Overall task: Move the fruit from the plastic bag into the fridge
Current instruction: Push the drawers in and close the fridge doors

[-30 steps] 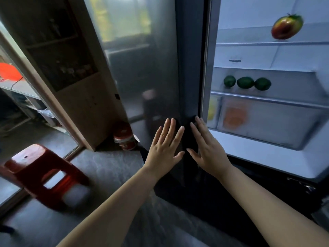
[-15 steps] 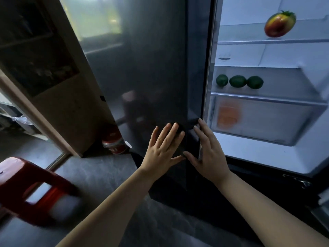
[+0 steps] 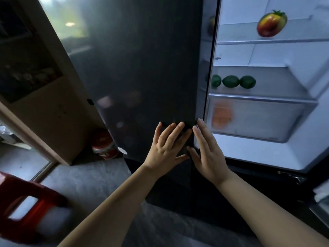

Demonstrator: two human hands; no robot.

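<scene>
The fridge's dark grey left door (image 3: 142, 68) fills the middle of the view. My left hand (image 3: 166, 148) and my right hand (image 3: 208, 152) lie flat against its lower right part, fingers spread, holding nothing. To the right the lit fridge interior (image 3: 277, 122) stands open. A red-yellow mango (image 3: 271, 24) rests on the upper glass shelf. Three green limes (image 3: 233, 81) sit in a row on the shelf below. Something orange (image 3: 222, 114) shows blurred through the frosted drawer front. No plastic bag is in view.
A wooden cabinet (image 3: 44, 104) stands left of the fridge, with a red and white tub (image 3: 104, 145) on the floor between them. A red plastic stool (image 3: 23, 207) sits at the lower left on the grey floor. Something white (image 3: 322, 191) shows at the right edge.
The dark door has swung to the right and covers more of the opening. Both hands stayed flat on it and moved with it. The stool slid toward the lower left of the view.
</scene>
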